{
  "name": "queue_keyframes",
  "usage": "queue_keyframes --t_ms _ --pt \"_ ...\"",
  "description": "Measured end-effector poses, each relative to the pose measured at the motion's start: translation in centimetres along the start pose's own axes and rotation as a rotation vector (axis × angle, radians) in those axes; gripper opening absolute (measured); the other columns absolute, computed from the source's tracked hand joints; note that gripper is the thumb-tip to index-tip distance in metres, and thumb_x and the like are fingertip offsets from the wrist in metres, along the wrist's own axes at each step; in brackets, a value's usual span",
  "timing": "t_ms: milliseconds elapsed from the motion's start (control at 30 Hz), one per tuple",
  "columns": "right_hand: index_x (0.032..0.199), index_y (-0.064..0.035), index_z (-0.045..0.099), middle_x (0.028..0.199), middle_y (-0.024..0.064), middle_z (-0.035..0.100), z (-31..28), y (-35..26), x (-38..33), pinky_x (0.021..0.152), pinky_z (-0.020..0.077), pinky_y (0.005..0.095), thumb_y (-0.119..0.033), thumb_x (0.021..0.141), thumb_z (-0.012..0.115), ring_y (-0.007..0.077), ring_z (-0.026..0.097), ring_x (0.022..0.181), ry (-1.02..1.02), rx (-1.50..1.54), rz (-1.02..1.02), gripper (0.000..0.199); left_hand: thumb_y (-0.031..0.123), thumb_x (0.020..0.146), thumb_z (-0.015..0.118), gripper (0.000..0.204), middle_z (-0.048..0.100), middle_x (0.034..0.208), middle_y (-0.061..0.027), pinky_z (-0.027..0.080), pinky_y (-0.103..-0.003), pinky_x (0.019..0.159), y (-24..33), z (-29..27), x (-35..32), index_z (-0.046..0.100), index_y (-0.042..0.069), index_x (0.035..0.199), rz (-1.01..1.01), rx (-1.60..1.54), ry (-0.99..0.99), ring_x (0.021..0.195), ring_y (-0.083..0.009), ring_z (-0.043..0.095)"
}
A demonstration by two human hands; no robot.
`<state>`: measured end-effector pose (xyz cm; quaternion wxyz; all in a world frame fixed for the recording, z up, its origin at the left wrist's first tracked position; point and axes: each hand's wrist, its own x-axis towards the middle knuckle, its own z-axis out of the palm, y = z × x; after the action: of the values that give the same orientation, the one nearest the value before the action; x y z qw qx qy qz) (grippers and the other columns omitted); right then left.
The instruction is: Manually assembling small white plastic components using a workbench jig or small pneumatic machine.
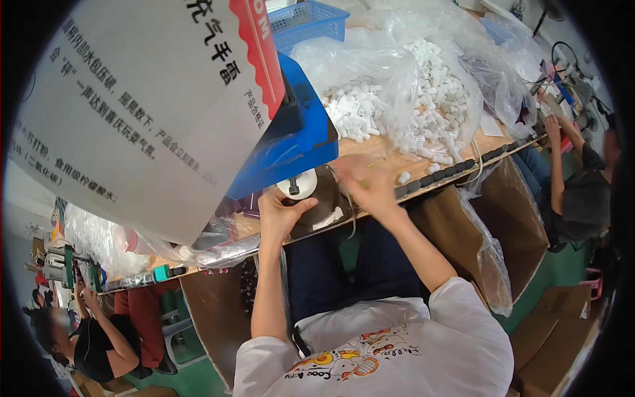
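My left hand (279,213) is at the lower edge of a blue machine (301,129) on the bench. Its thumb and fingers close in beside a white round part (299,186) with a dark centre. Whatever they grip is hidden behind the fingers. To the right of that part, over the bench edge, is my right hand (370,188), smeared by motion, so its fingers cannot be made out. Small white plastic pieces (357,109) lie heaped beyond it, and a few loose ones (404,177) sit near the edge.
A large printed sheet (132,119) covers the upper left. Clear plastic bags (370,56) and a blue basket (311,23) stand at the back. Open cardboard boxes (456,231) are below the bench at right. Other people work at far left (109,337) and far right (579,185).
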<state>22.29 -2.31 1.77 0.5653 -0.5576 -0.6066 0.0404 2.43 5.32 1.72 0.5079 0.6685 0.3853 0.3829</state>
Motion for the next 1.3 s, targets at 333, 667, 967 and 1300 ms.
queue_keyframes --t_ms 333,667,967,1300 --pt "0.093 -0.0017 0.069 0.092 0.0168 0.068 -2.8 11.2 5.1 0.074 0.053 0.0442 -0.004 0.077 0.067 0.0362 0.066 0.086 -0.08 -0.439 0.134 0.017 0.008 0.068 0.087 0.029 0.072 0.078 -0.0134 0.05 -0.035 0.057 0.6 0.0 -0.1 0.073 -0.001 0.092 0.093 0.399 -0.011 0.062 -0.0259 0.066" --pt "0.103 -0.0029 0.057 0.09 0.0179 0.067 -2.7 11.5 4.9 0.073 0.0514 0.0483 -0.003 0.076 0.069 0.0384 0.064 0.089 -0.072 -0.663 0.084 0.03 0.011 0.083 0.08 0.054 0.068 0.118 -0.0174 0.052 -0.04 0.098 -1.3 -0.2 -4.8 0.06 -0.005 0.13 0.174 -0.008 0.34 0.116 -0.0283 0.065" --pt "0.103 -0.0021 0.07 0.091 0.0128 0.07 -2.0 2.1 2.7 0.074 0.0515 0.0293 0.008 0.079 0.067 0.0234 0.068 0.081 -0.136 0.036 0.196 0.026 0.004 0.078 0.078 0.026 0.074 0.1 -0.0144 0.052 -0.036 0.08 -0.3 1.3 -2.1 0.074 0.0 0.104 0.277 0.318 0.195 0.092 -0.0275 0.071" --pt "0.099 -0.0035 0.073 0.088 0.0114 0.07 2.1 -0.2 1.6 0.072 0.0508 0.0314 -0.002 0.082 0.067 0.0233 0.068 0.08 -0.209 0.265 0.421 0.018 0.007 0.081 0.077 0.026 0.074 0.098 -0.0163 0.053 -0.036 0.083 0.0 2.7 -2.0 0.073 -0.001 0.106 0.227 0.101 0.26 0.091 -0.0284 0.071"
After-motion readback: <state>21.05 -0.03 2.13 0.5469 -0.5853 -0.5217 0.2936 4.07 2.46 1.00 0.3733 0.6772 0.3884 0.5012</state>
